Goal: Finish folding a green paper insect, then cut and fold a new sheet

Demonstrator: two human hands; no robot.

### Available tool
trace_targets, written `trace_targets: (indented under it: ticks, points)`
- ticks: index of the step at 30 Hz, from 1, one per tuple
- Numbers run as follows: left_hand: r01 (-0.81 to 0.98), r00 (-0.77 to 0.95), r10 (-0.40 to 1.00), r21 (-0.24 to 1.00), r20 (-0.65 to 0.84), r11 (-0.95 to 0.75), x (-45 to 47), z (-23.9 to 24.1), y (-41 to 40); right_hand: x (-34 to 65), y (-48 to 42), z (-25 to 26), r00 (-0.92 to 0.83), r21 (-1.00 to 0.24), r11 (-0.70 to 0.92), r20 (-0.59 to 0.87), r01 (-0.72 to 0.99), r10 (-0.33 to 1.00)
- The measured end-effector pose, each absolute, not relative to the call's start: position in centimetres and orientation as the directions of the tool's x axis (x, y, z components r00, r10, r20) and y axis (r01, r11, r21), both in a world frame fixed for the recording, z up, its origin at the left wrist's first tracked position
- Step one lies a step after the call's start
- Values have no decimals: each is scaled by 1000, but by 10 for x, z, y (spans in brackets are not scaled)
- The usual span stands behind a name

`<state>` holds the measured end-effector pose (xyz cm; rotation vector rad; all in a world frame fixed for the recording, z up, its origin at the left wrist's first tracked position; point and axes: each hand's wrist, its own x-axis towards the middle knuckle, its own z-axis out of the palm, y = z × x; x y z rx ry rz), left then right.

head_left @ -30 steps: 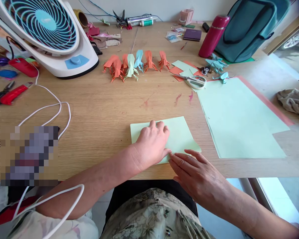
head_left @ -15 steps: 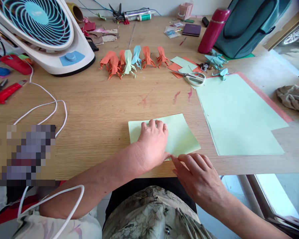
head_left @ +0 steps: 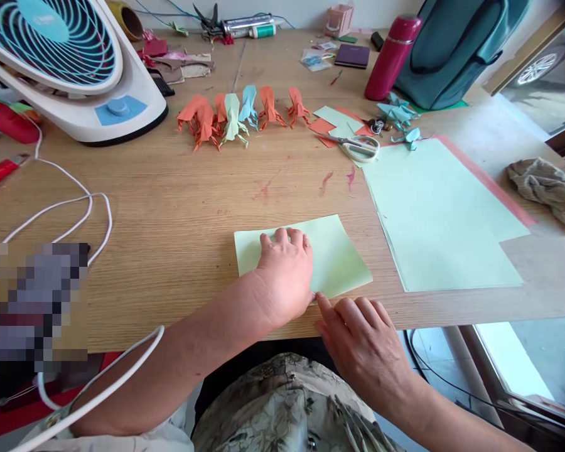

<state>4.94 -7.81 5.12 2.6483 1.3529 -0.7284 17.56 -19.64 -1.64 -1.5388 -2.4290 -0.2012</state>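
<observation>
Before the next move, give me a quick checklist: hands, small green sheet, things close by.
1. Left hand on the pale green sheet: ok, pressing from above.
2. Right hand in place: ok, index fingertip by the left thumb at the sheet's near edge.
3. Near edge straight: cannot tell, the left hand covers part.
4. Scissors clear of the sheet: ok, farther back.
5. Large green sheets apart: ok, tabletop shows between.
6. White cable off the left forearm: cannot tell, they overlap in view.
</observation>
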Motion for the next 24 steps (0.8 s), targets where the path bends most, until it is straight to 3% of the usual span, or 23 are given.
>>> trace_targets:
  ticks: [9,13,18,22,24]
  points:
    - [804,471,759,-133,-450,-579,53,50,-77,190,-182,-4,-304,-130,368,351,921,886]
    - [804,472,759,-135,-448,-579,53,49,-77,222,-168,-1,-60,-319,185,362,930,930]
    - [796,483,762,-146,-432,-587,52,48,-77,242,-154,-5,63,-640,42,141,767,988]
    - [799,484,767,-145,-421,-584,51,49,-78,245,-143,-6,3,-655,14,25,755,1000]
    - [800,484,766,-141,-423,-583,51,49,-77,244,-139,-4,-13,-587,60,85,808,996]
